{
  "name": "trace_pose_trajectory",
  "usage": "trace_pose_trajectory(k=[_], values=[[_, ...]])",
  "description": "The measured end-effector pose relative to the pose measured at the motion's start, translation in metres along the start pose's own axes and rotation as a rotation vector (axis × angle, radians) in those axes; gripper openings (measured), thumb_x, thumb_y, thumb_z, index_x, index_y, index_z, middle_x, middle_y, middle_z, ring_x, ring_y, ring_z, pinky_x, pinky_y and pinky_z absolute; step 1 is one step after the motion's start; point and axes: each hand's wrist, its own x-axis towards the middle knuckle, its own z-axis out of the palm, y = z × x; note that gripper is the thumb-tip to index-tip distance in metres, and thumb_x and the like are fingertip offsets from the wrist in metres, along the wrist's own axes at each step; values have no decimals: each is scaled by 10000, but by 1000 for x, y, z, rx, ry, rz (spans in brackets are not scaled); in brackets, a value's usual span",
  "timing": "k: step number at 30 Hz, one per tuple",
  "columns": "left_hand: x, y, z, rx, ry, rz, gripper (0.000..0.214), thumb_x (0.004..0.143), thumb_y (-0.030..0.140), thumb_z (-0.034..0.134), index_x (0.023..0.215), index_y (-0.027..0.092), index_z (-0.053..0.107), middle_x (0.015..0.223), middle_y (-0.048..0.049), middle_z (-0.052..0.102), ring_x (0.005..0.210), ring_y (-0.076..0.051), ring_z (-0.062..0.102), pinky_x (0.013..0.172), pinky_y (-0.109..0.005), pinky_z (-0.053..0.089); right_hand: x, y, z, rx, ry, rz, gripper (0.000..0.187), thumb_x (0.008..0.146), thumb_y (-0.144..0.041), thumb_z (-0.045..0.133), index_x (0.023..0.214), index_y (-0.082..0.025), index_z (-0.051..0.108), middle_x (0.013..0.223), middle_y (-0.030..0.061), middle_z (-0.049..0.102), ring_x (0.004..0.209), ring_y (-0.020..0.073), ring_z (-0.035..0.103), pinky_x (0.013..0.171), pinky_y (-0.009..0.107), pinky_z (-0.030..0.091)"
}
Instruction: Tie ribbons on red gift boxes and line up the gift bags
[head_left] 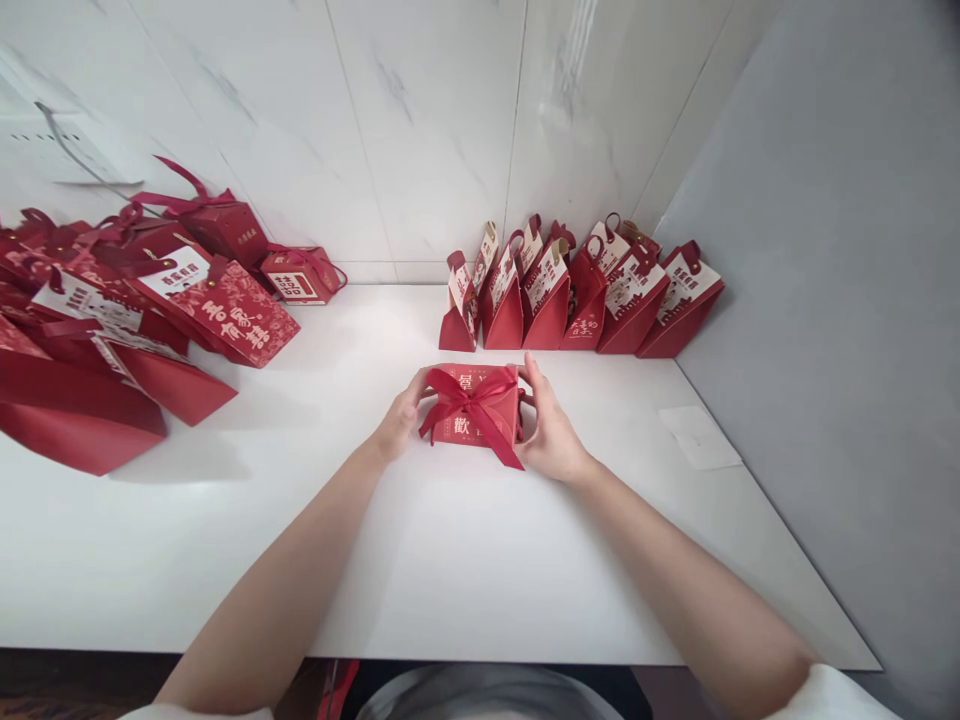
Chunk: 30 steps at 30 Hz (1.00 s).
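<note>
Plainly, this calls for a light, level touch. Nearest, below the grip, lies a stretch of smooth white tabletop (480, 560), the forearms reaching over it. The left hand (400, 425) and right hand (553, 430) face each other, holding a red printed paper box with pale characters (461, 424) by its opposite ends. The box sits between them; whether its underside touches the table, I cannot tell. Even pressure from both sides would serve best, since thin card probably dents easily. Thumbs do well clear of the glossy red ribbon bow (472, 400) on top, whose tail hangs just beside the right thumb. Any turn is best made with both hands together.

To the right of the grip lies a thin white square sheet (699, 437); well to the left, a cluster of red paper gift boxes with ribbons (161, 330). Just beyond the grip, running rightward, stands a row of red-and-white wedge-shaped boxes (585, 300), so elbow room ahead is limited. Farthest rises a white marbled tile wall (442, 130).
</note>
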Motion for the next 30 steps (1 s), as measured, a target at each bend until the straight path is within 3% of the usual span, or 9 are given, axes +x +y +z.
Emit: trace_pose_trajectory(k=[3,5,8,11,15,19,24,27,30], values=[[1,9,3,321,-82,116,1072,644,693,753,1510,229,323,1567,-172,336,1425,-392,350,1177,-536,294,3,-1,-4,-112,43,-77,1190,747,-406,812,1570,-366,-45,1527,126,329,1412,307,377,1107,518,430],[1,14,5,536,-71,161,1146,604,524,860,1538,240,260,1593,-167,285,1455,-389,298,1193,-549,268,4,-1,-7,-159,45,-96,1199,748,-418,809,1571,-353,-60,1550,136,313,1432,321,353,1108,544,427],[1,20,8,694,-5,177,1016,722,363,803,1549,287,217,1577,-126,336,1450,-329,331,1188,-523,303,4,-1,-9,-205,27,-85,1196,746,-438,808,1577,-328,-45,1589,145,275,1465,343,306,1138,579,380],[0,26,11,702,46,130,956,716,284,798,1520,314,280,1522,-101,428,1396,-310,417,1160,-508,355,2,-2,-9,-187,-8,-15,1131,770,-427,789,1584,-314,13,1628,124,218,1483,336,280,1143,546,393],[-2,29,17,664,127,61,869,673,294,830,1438,292,418,1431,-97,512,1319,-307,500,1125,-487,399,2,-6,-10,-94,-62,71,1075,805,-413,753,1589,-295,27,1649,103,175,1465,331,327,1105,488,455],[-2,26,21,741,146,93,821,689,362,823,1408,261,439,1396,-110,529,1291,-293,518,1100,-460,422,3,-7,-13,-27,-108,79,1053,851,-400,705,1587,-276,-37,1582,119,349,1387,310,458,1143,519,397],[-2,17,19,756,158,203,787,721,293,799,1400,260,404,1448,-123,483,1344,-283,475,1125,-458,401,5,-9,-13,-1,-90,95,1041,819,-420,742,1588,-308,49,1629,99,248,1416,316,417,1088,477,476],[-1,16,17,727,176,277,772,719,239,790,1388,254,405,1471,-136,464,1371,-287,453,1143,-477,378,6,-9,-14,-88,-76,11,1032,827,-404,741,1585,-335,45,1648,63,197,1480,308,302,1179,508,358],[-1,19,18,621,214,235,745,685,263,817,1345,261,473,1477,-125,466,1386,-305,439,1159,-501,353,6,-9,-14,-180,-67,-77,1055,827,-400,744,1582,-352,8,1666,35,114,1522,302,178,1229,543,231]])
